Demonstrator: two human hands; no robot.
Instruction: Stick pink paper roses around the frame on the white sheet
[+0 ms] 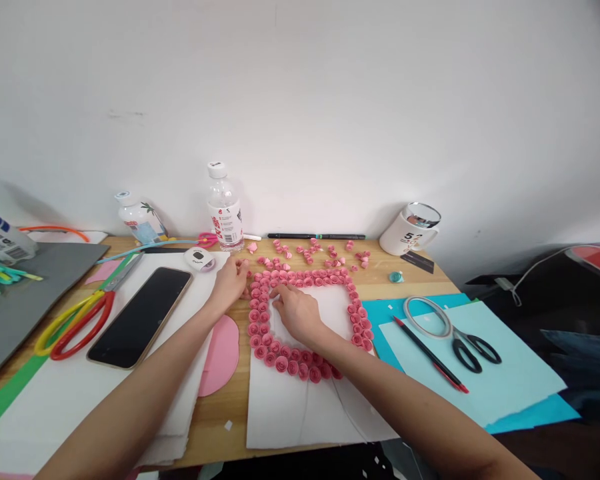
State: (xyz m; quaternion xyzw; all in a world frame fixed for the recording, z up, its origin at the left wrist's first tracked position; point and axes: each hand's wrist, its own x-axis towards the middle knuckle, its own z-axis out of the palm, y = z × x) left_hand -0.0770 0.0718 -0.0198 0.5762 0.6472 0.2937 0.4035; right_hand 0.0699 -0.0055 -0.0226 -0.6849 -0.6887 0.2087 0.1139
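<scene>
Rows of rolled pink paper roses (pixel 281 363) form a square border on a white sheet (pixel 280 417), with bare paper in the middle. My right hand (pixel 297 312) reaches inside the border, its bent fingertips at the roses of the upper left corner; what they pinch, if anything, is hidden. Just outside that corner is my left hand (pixel 230 287), thumb and fingers drawn together. Whether a small rose is between them I cannot make out. Several loose pink roses (pixel 310 255) lie scattered behind the border.
Left are a phone (pixel 140 318), red-and-yellow scissors (pixel 83 320) and a white correction-tape case (pixel 199 259). A water bottle (pixel 225 210) stands behind. To the right lie black-handled scissors (pixel 467 350), a tape ring (pixel 427 319), a black pencil (pixel 427 351) and a white mug (pixel 407 230).
</scene>
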